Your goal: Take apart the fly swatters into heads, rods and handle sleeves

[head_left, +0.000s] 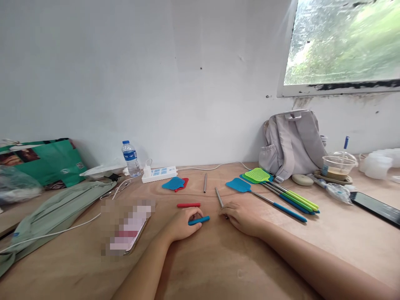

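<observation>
My left hand rests on the wooden table, fingers curled round a short blue handle piece. My right hand lies beside it, fingertips pinched on the near end of a thin metal rod. A red handle piece lies just beyond my left hand. A second metal rod lies farther back. Loose blue and red swatter heads sit behind that. To the right lie assembled fly swatters, one blue and others with green and blue handles.
A phone lies at left, with a white cable, a grey-green cloth, a green bag, a water bottle and a power strip. At right: a grey backpack, a lidded drink cup, a dark phone.
</observation>
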Motion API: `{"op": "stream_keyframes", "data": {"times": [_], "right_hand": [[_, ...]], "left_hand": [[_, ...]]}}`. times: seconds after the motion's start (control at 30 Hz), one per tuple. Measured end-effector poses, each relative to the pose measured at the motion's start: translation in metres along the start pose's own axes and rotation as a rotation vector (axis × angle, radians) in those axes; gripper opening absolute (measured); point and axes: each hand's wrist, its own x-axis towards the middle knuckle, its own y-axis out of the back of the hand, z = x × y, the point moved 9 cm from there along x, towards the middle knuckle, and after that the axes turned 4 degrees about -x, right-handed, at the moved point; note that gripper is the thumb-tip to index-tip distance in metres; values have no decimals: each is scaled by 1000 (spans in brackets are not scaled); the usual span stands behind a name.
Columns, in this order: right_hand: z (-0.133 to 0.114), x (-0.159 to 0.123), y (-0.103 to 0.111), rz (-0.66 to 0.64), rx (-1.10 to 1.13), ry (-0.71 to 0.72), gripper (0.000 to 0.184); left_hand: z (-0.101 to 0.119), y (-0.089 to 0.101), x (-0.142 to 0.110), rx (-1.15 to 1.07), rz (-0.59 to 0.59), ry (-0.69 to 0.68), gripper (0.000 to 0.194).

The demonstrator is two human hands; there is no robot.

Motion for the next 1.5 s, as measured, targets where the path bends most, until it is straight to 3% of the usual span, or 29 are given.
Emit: {"op": "stream_keyframes", "data": {"times": [0.17,0.3,0.8,1.33,1.5], "right_hand": [[-14,-2,3,-9,-73,96,31],[-21,0,0,-6,-60,77,29],[-13,3,-5,26,57,-100,21],[2,0,-5,105,268,-165,12],[-6,-2,0,94,125,-71,18]], "left_hand": [[3,2,-1,-8,-11,-23,22],[3,1,0,2,-28,-37,22],[8,-5,3,-74,-67,-55,21],[3,-11,6,-153,-42,-3,23],[2,-8,5,-116,-41,-5,25]]}}
